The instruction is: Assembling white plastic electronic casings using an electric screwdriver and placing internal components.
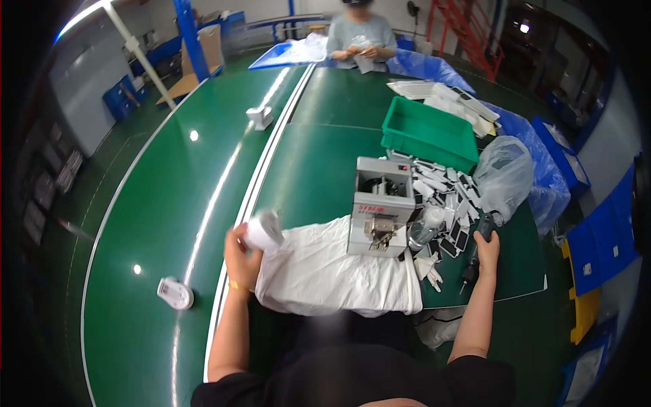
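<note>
My left hand (241, 256) grips a white plastic housing (264, 230) with a rounded end, slightly blurred, held over the left edge of a white cloth (332, 271). On the right, my right hand (487, 249) is wrapped round a dark electric screwdriver (469, 273), its thin bit pointing toward the near edge of the table. Between my hands stands a grey screw feeder (382, 203). A clear plastic jar (422, 234) with a white lid leans beside it. Many small white and black parts (453, 207) lie heaped near the screwdriver.
Left of me runs a green conveyor belt (156, 224) carrying a similar white housing (176, 293) and, farther off, another white piece (260, 118). A green bin (430, 132) and a clear plastic bag (505, 169) stand at the right. Another person (361, 41) works across the table.
</note>
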Demonstrator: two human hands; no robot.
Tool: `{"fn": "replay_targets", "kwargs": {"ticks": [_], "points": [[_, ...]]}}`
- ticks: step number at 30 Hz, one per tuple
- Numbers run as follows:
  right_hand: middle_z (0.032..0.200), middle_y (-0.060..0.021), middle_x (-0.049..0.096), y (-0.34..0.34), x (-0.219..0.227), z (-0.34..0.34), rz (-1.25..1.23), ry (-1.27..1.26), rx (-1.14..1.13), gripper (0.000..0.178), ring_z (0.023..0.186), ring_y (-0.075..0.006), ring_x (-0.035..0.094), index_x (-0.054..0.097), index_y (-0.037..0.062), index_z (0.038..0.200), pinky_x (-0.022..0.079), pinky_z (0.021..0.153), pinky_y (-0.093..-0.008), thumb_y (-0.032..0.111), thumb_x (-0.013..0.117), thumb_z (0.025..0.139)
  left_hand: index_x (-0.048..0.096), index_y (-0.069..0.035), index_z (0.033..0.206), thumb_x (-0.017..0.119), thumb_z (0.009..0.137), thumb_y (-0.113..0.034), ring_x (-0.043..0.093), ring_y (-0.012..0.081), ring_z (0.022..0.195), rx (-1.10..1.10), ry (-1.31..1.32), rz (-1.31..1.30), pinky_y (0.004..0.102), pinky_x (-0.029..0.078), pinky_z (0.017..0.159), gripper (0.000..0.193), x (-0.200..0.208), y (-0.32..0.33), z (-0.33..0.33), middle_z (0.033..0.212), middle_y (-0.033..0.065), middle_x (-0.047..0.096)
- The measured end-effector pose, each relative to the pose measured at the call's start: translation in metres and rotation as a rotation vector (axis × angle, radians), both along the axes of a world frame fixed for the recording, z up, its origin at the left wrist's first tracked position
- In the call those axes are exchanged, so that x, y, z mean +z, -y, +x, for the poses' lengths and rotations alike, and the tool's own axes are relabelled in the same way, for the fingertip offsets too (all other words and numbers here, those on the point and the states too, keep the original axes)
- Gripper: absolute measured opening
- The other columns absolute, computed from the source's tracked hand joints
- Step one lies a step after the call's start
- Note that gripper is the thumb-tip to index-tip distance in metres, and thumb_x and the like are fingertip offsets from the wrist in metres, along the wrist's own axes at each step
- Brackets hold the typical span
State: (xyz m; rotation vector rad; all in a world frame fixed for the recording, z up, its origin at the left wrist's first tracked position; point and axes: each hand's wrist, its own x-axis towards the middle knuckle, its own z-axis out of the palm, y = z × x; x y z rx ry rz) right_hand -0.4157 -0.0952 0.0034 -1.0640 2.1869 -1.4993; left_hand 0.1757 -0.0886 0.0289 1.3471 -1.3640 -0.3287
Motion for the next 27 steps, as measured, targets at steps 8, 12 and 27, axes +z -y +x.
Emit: {"fn": "replay_targets", "kwargs": {"ticks": [8, 12, 27], "points": [[0.143, -0.0263, 0.045, -0.016, -0.012, -0.023, -0.01, 0.028, -0.056, 0.075, 0.126, -0.0322, 0.05, 0.039, -0.0002, 0.145, 0.041, 0.104, -0.0397, 0.023, 0.077, 0.085, 0.059, 0.001, 0.109, 0.078, 0.075, -0.032, 0.064, 0.0391, 0.101, 0.642, 0.057, 0.21, 0.0416, 0.049, 0.09, 0.051, -0.049, 0.116, 0.123, 0.105, 0.0223, 0.067], [0.138, -0.0207, 0.051, -0.018, 0.002, -0.009, -0.095, -0.013, -0.046, 0.064, 0.121, -0.0282, 0.052, 0.047, 0.0024, 0.141, 0.041, 0.102, -0.0385, 0.022, 0.076, 0.087, 0.066, -0.001, 0.107, 0.082, 0.069, -0.035, 0.062, 0.0408, 0.107, 0.624, 0.184, 0.408, 0.0454, 0.047, 0.096, 0.054, -0.057, 0.111, 0.135, 0.107, 0.0229, 0.069], [0.125, -0.016, 0.061, -0.026, 0.062, 0.067, -0.376, -0.046, 0.29, 0.047, 0.111, -0.0194, 0.059, 0.052, -0.0005, 0.136, 0.046, 0.096, -0.0296, 0.012, 0.068, 0.093, 0.051, -0.013, 0.138, 0.091, 0.051, -0.025, 0.037, 0.039, 0.136, 0.296, 0.588, 0.581, 0.0465, 0.037, 0.113, 0.096, 0.031, -0.09, 0.164, 0.151, 0.0145, 0.038]]}}
